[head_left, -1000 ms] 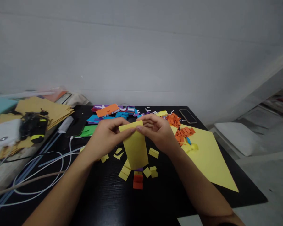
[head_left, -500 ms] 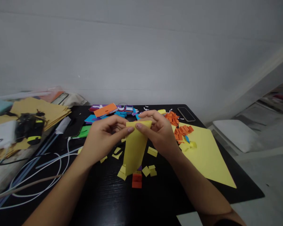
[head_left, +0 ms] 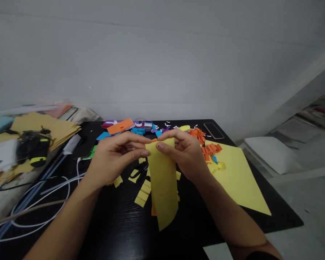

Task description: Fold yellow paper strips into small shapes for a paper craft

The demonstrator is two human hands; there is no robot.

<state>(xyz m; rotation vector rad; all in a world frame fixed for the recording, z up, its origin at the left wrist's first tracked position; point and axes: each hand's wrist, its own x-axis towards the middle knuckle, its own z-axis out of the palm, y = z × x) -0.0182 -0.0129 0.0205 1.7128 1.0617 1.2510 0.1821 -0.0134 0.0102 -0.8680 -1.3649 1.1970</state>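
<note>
Black table (head_left: 119,231): yellow scraps (head_left: 143,194), some behind held yellow paper (head_left: 164,187).

Small flat yellow paper pieces (head_left: 143,194) lie on the black wooden table (head_left: 119,231), left of the long yellow paper sheet (head_left: 164,187). Behind it to the left: a rectangular orange paper piece (head_left: 121,126). To its right, folded orange paper strips (head_left: 213,148) on a broad yellow paper panel (head_left: 239,178).

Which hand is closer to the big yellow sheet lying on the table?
Right. The right hand is left of the sheet; the left hand is farther left, beyond the held paper.
</note>
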